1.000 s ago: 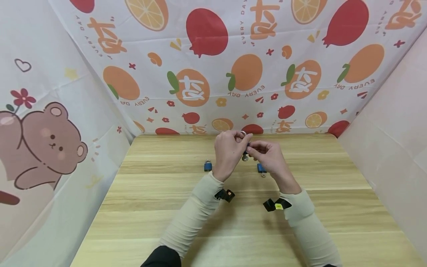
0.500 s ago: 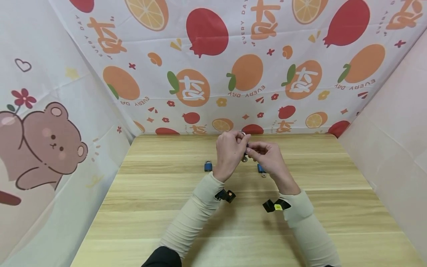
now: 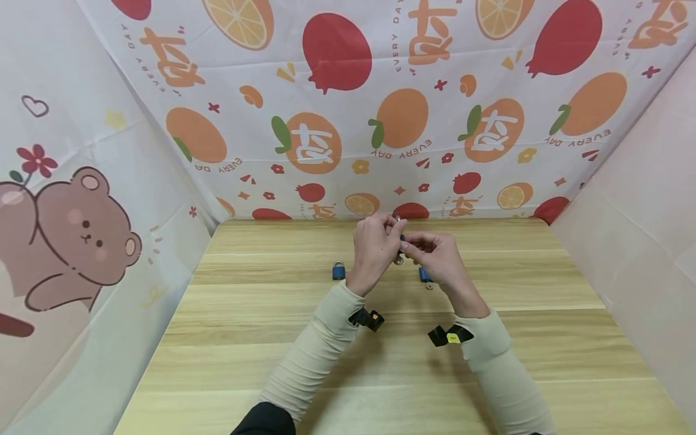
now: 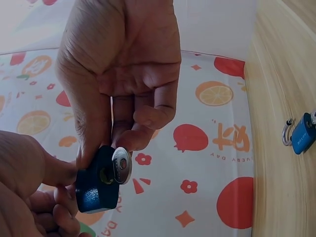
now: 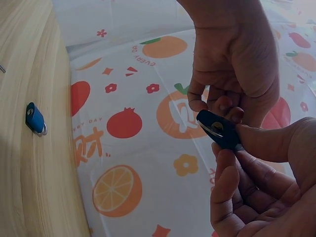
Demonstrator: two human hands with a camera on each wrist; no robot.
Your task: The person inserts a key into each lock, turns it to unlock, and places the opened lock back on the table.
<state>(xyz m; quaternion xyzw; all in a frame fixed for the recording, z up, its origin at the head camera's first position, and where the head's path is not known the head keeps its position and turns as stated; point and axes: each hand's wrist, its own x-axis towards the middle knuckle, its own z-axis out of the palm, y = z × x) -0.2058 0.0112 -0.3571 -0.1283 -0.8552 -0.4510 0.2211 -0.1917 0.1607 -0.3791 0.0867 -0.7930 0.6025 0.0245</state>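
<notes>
A blue padlock [image 4: 96,187] is held between both hands near the table's far edge. A silver key with a round head [image 4: 123,165] sticks out of its keyway. My left hand [image 3: 376,248] pinches the padlock body, its thumb on one side, as the left wrist view shows. My right hand [image 3: 439,257] pinches the same padlock, its thumb [image 5: 261,143] pressing the body close to the key. In the head view, part of the shackle shows above the left fingers, and the key hangs below; the hands cover most of the body.
On the wooden table [image 3: 261,338], a second blue padlock [image 3: 339,271] lies left of the left hand. A third blue padlock [image 4: 303,133], with a key in it, lies beneath the right hand. Behind the table hangs a fruit-print cloth [image 3: 348,133].
The held padlock has turned slightly, so its shackle looks narrower in the head view. The left hand has shifted a little right. Both padlocks on the table have stayed put.
</notes>
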